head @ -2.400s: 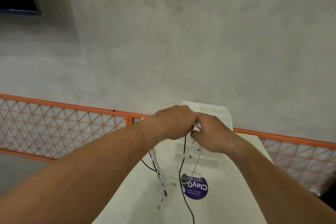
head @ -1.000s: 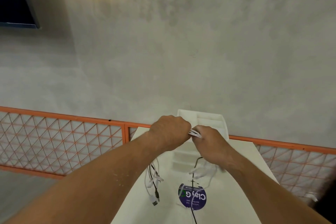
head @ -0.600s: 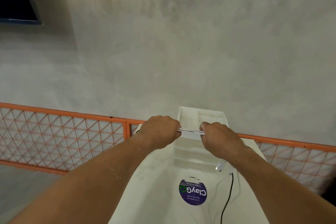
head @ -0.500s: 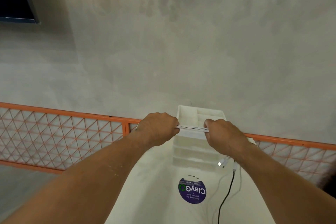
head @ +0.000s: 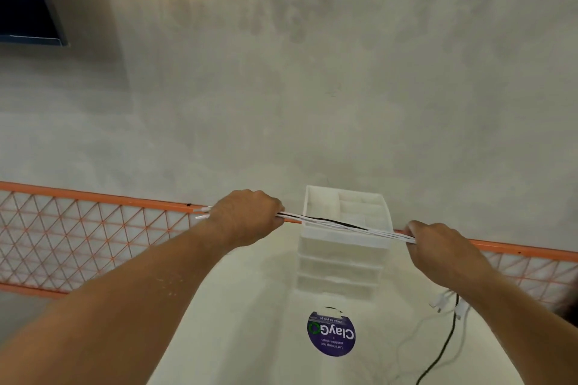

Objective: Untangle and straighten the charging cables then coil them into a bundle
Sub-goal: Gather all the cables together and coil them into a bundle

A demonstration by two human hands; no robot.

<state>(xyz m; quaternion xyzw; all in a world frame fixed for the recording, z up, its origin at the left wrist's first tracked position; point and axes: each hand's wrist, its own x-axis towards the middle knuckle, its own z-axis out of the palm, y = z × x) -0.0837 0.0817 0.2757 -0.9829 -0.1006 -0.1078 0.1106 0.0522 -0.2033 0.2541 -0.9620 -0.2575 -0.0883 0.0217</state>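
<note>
- I am watching the left hand [head: 247, 217] and right hand [head: 438, 247] moving further apart than half a second ago, so the stretch of cable between them is growing longer.
- Both fists are curling tightly around the charging cables [head: 344, 225], several white strands and one black.
- The bundle is running taut from left to right, sloping slightly down toward the right hand, in the air above the white drawer unit [head: 344, 259].
- Short white ends [head: 201, 212] are poking out past the left fist.
- Loose tails [head: 450, 306] are hanging below the right wrist onto the white table [head: 250, 322], near a purple sticker [head: 331, 334].
</note>
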